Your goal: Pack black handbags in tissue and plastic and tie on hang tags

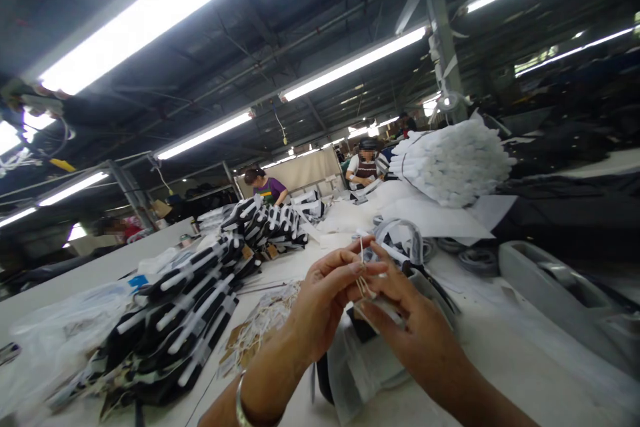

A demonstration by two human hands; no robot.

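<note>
My left hand (325, 290) and my right hand (410, 313) meet at the middle of the view, fingers bent and pinched together. Between their fingertips runs a thin white string (361, 250), with pale loops hanging just below. Part of the string is hidden behind the fingers. Under my hands lies a black item covered in translucent whitish wrapping (357, 370); my hands hide much of it. To the left of my left forearm is a heap of white strings (267, 320) with brown card pieces among them.
Stacked black items with white rolled strips (185, 313) fill the left of the table, beside clear plastic (75, 320). At right stand a grey tape dispenser (550, 287) and a tied bundle of white rolls (450, 160). Two people (273, 190) work across the table.
</note>
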